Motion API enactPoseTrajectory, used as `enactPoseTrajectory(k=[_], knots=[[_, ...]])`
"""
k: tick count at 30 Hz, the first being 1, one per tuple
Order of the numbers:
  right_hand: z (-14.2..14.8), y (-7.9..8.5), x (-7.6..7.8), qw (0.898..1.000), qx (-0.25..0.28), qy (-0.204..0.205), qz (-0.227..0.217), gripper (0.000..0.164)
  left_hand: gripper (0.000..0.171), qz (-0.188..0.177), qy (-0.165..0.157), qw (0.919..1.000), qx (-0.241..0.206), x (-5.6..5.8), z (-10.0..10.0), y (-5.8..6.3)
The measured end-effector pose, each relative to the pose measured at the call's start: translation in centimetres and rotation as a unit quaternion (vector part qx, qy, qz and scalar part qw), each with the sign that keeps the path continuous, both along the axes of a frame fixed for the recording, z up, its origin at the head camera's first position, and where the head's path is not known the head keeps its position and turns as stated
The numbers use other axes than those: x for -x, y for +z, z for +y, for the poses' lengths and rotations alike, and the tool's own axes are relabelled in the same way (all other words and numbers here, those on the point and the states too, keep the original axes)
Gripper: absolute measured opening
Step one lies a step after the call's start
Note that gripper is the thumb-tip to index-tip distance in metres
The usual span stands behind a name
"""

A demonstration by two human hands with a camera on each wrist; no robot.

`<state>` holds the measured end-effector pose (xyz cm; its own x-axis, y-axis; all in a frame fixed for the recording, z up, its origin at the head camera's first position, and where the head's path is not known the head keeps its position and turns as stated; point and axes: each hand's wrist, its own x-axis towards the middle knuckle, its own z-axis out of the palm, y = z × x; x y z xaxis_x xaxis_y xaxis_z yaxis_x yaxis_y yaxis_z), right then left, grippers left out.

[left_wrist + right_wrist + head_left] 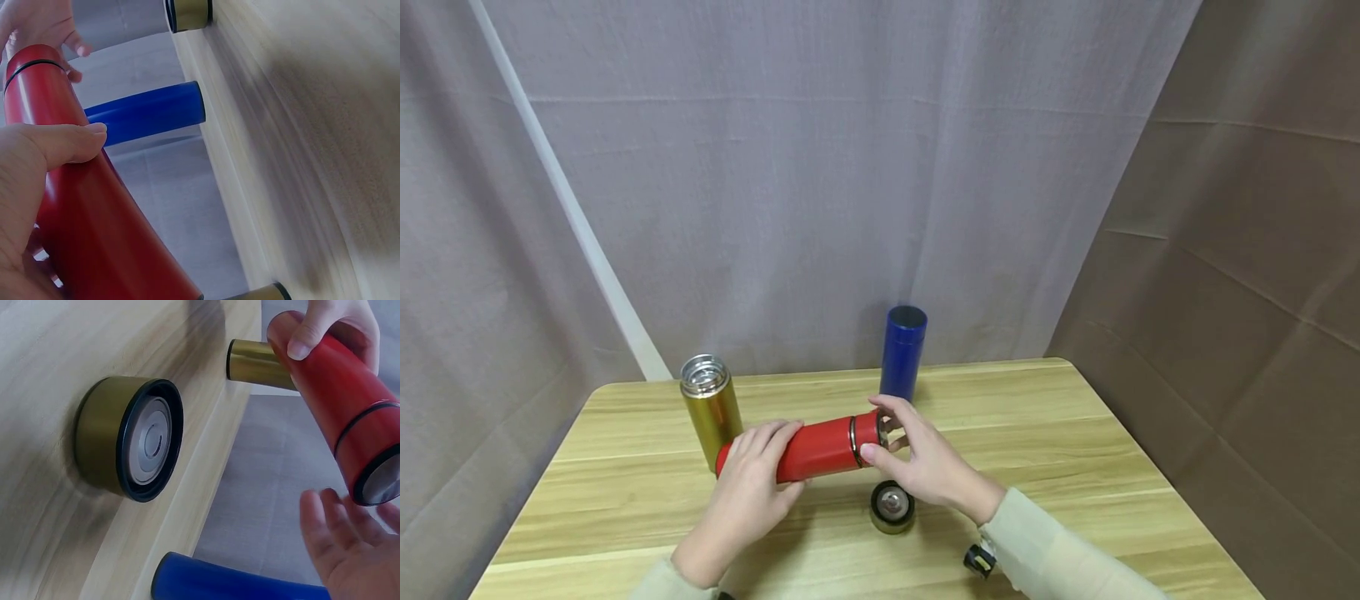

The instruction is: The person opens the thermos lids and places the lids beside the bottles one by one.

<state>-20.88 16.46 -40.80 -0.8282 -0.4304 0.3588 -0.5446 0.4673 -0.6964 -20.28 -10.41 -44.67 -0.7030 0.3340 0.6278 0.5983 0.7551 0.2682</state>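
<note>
A red thermos flask (pixel 823 448) lies tilted in the air above the table. My left hand (pixel 752 477) grips its body near the base, thumb on one side. At its capped end is my right hand (pixel 928 460); in the right wrist view the fingers (pixel 340 531) are spread and lightly bent beside the cap, not wrapped round it. A dark ring marks the seam between cap and body. On the table below sits a gold cap (pixel 892 510), its inner side facing up. The uncapped gold flask (pixel 713 417) stands upright behind the red one's base.
A blue flask (pixel 902 354) stands upright at the table's back edge, beyond my right hand. The wooden table (pixel 1060 467) ends at a grey curtain (pixel 805 250), with a brown cloth wall (pixel 1247 333) on the right.
</note>
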Motion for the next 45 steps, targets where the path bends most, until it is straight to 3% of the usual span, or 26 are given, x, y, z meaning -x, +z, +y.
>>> enactPoseTrajectory(k=[11,22,35,45], knots=[[0.14,-0.16,0.02,0.998,-0.04,-0.035,-0.044,0.049,0.077,0.014,-0.006,0.9999,0.007,-0.07,0.11,-0.04],[0.19,-0.05,-0.02,0.999,-0.024,-0.005,-0.027,0.052,0.077,0.013,-0.01,0.9998,0.005,-0.04,0.06,-0.27],[0.44,-0.11,0.07,0.993,-0.079,-0.024,-0.081,0.049,0.076,0.027,-0.014,0.9995,0.012,0.04,0.02,-0.57],[0.58,-0.12,0.1,0.993,-0.062,0.0,-0.095,0.062,0.077,0.011,-0.011,0.9997,0.017,0.14,-0.16,-0.73]])
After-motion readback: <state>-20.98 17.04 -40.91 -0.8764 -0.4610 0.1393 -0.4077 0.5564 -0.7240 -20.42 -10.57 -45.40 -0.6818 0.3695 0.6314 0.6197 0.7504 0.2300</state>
